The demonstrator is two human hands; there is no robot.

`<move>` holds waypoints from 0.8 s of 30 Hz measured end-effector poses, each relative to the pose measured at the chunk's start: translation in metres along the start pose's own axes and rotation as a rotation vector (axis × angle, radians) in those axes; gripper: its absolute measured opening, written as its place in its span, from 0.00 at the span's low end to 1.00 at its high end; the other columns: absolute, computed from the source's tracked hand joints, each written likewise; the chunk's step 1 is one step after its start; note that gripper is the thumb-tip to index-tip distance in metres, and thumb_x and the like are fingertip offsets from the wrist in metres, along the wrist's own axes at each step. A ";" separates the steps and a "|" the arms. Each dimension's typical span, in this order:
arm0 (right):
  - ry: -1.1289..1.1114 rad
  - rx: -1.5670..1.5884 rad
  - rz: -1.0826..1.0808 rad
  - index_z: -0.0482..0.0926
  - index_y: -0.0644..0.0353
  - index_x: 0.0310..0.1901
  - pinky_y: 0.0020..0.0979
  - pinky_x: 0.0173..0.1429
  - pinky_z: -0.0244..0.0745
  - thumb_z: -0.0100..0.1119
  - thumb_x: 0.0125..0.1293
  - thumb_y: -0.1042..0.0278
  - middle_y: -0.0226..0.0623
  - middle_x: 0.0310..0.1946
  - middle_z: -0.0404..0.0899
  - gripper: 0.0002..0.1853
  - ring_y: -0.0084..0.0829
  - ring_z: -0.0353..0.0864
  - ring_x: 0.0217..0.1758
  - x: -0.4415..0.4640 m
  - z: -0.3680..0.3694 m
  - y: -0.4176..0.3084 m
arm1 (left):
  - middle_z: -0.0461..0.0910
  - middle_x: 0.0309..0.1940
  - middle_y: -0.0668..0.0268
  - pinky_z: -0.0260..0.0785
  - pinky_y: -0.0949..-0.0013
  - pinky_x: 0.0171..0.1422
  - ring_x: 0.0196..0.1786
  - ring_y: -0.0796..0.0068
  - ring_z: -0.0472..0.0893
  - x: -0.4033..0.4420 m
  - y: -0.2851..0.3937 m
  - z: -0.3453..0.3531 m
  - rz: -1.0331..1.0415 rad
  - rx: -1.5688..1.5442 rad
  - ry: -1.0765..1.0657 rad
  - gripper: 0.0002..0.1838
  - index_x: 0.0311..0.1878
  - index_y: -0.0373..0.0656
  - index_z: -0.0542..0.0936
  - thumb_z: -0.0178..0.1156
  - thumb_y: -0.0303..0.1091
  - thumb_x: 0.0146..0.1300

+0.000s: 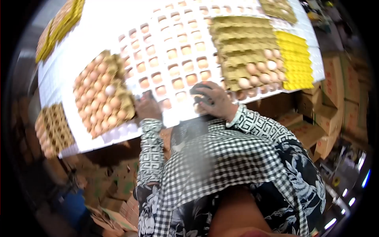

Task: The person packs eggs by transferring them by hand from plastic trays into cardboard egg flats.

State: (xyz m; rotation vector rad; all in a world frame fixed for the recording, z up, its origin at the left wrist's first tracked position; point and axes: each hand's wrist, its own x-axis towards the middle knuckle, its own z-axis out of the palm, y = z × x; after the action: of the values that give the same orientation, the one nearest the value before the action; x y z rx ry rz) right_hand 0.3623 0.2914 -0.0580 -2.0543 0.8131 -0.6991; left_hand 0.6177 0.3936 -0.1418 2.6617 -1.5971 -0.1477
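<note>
My right hand (216, 99) is curled over the near edge of a white foam tray (167, 76), with dark coverings on its fingertips. Between its bent fingers pale eggs (197, 107) show in part. My left hand (148, 107) lies at the tray's left front corner, fingers forward and slightly apart; I see nothing held in it. Brown eggs (178, 83) sit in many of the square pockets of the foam. Just left of that hand stands a pulp tray (127, 98) full of brown eggs (94, 94), one of them paler.
On the right are stacked pulp trays (244, 35), eggs (264, 73) on their near part, and yellow trays (294, 59). More trays stand at the left corner (59, 128) and far left (63, 27). Cardboard boxes (331, 98) are piled beyond the table's right edge.
</note>
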 end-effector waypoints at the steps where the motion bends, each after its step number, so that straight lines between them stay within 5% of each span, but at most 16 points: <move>1: 0.029 -0.020 -0.009 0.82 0.57 0.46 0.42 0.56 0.74 0.68 0.55 0.67 0.40 0.46 0.81 0.15 0.44 0.79 0.51 -0.009 -0.011 0.006 | 0.82 0.47 0.56 0.68 0.50 0.61 0.55 0.53 0.78 0.009 -0.010 0.007 0.011 -0.026 -0.041 0.15 0.49 0.46 0.80 0.58 0.38 0.60; 2: 0.052 -0.031 -0.025 0.82 0.57 0.45 0.41 0.56 0.74 0.68 0.55 0.67 0.40 0.46 0.81 0.15 0.43 0.79 0.51 -0.015 -0.022 0.014 | 0.81 0.48 0.56 0.68 0.51 0.61 0.55 0.56 0.78 0.013 -0.012 0.014 0.012 -0.044 -0.082 0.15 0.50 0.45 0.80 0.59 0.38 0.61; 5: 0.205 -0.282 -0.049 0.81 0.55 0.48 0.44 0.53 0.76 0.65 0.53 0.69 0.40 0.47 0.79 0.18 0.44 0.79 0.51 -0.025 -0.100 0.040 | 0.83 0.48 0.57 0.69 0.56 0.62 0.53 0.59 0.80 -0.001 0.030 -0.012 0.080 -0.097 0.330 0.20 0.55 0.43 0.81 0.61 0.37 0.60; 6: 0.230 -0.339 0.090 0.80 0.55 0.51 0.44 0.53 0.75 0.65 0.52 0.67 0.40 0.49 0.77 0.21 0.44 0.78 0.52 -0.031 -0.128 0.048 | 0.84 0.47 0.58 0.71 0.55 0.59 0.53 0.60 0.80 0.000 0.058 -0.028 0.070 -0.379 0.193 0.22 0.57 0.42 0.80 0.63 0.38 0.60; 7: 0.208 -0.455 0.187 0.79 0.56 0.54 0.42 0.60 0.73 0.62 0.52 0.73 0.43 0.55 0.75 0.23 0.46 0.75 0.58 -0.036 -0.158 0.061 | 0.84 0.45 0.54 0.73 0.56 0.53 0.47 0.56 0.82 0.003 0.087 -0.024 0.224 -0.566 0.226 0.19 0.53 0.42 0.81 0.65 0.38 0.59; 10: 0.013 -0.958 0.021 0.80 0.46 0.51 0.54 0.73 0.56 0.70 0.48 0.59 0.40 0.59 0.70 0.25 0.49 0.65 0.67 -0.036 -0.199 0.118 | 0.82 0.48 0.61 0.66 0.55 0.64 0.55 0.55 0.78 0.022 0.205 -0.062 0.692 -0.536 0.094 0.22 0.55 0.45 0.81 0.65 0.38 0.56; 12: -0.046 -0.794 -0.075 0.81 0.45 0.49 0.60 0.75 0.48 0.74 0.44 0.56 0.39 0.62 0.68 0.27 0.50 0.59 0.71 -0.035 -0.203 0.168 | 0.80 0.52 0.62 0.65 0.52 0.65 0.58 0.57 0.75 0.037 0.263 -0.061 0.869 -0.455 0.035 0.22 0.57 0.51 0.80 0.65 0.38 0.56; 13: -0.153 -0.872 -0.065 0.81 0.48 0.47 0.55 0.73 0.58 0.76 0.43 0.57 0.38 0.58 0.73 0.26 0.45 0.67 0.67 -0.022 -0.219 0.141 | 0.79 0.52 0.63 0.62 0.51 0.69 0.60 0.58 0.75 0.047 0.285 -0.057 0.992 -0.332 0.061 0.22 0.56 0.53 0.81 0.64 0.37 0.56; 16: 0.042 -0.180 0.162 0.81 0.54 0.47 0.42 0.67 0.71 0.73 0.48 0.64 0.36 0.51 0.78 0.22 0.36 0.75 0.60 -0.028 -0.262 0.134 | 0.77 0.55 0.61 0.60 0.48 0.70 0.64 0.57 0.71 0.055 0.322 -0.064 1.050 -0.101 -0.210 0.27 0.57 0.55 0.79 0.70 0.39 0.49; 17: 0.229 0.279 0.378 0.80 0.59 0.49 0.30 0.60 0.76 0.68 0.52 0.70 0.34 0.45 0.80 0.20 0.29 0.78 0.53 -0.037 -0.280 0.123 | 0.77 0.52 0.60 0.62 0.49 0.68 0.60 0.57 0.74 0.062 0.322 -0.047 1.138 -0.058 -0.116 0.29 0.56 0.55 0.79 0.70 0.43 0.48; 18: 0.313 0.568 0.322 0.79 0.62 0.51 0.29 0.58 0.75 0.65 0.53 0.72 0.31 0.46 0.79 0.21 0.27 0.78 0.52 -0.039 -0.295 0.137 | 0.77 0.51 0.60 0.62 0.49 0.67 0.59 0.58 0.74 0.061 0.329 -0.055 1.100 -0.029 -0.209 0.28 0.56 0.54 0.78 0.70 0.43 0.48; 20: 0.242 0.356 0.209 0.79 0.62 0.51 0.30 0.56 0.76 0.65 0.54 0.71 0.34 0.47 0.80 0.20 0.29 0.80 0.49 -0.032 -0.318 0.154 | 0.77 0.49 0.60 0.64 0.50 0.66 0.56 0.58 0.76 0.057 0.342 -0.081 1.021 0.036 -0.401 0.28 0.55 0.54 0.77 0.70 0.43 0.48; 22: 0.100 -0.280 0.167 0.82 0.62 0.48 0.33 0.52 0.79 0.70 0.53 0.63 0.41 0.50 0.80 0.20 0.35 0.83 0.49 -0.007 -0.305 0.151 | 0.78 0.47 0.60 0.65 0.52 0.64 0.52 0.59 0.78 0.060 0.340 -0.071 1.044 0.008 -0.329 0.27 0.53 0.50 0.76 0.70 0.43 0.48; 24: -0.312 -0.829 0.236 0.84 0.61 0.45 0.34 0.50 0.80 0.71 0.53 0.57 0.40 0.48 0.80 0.20 0.37 0.84 0.49 0.020 -0.279 0.148 | 0.78 0.46 0.60 0.65 0.53 0.65 0.53 0.59 0.78 0.063 0.331 -0.049 1.029 -0.080 -0.237 0.27 0.53 0.48 0.76 0.70 0.41 0.49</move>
State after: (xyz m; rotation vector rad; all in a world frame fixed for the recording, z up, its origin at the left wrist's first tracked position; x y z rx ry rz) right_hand 0.1333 0.0742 -0.0299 -2.6197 1.2643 0.1424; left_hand 0.3609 0.1813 -0.0712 1.4990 -2.6926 -0.4642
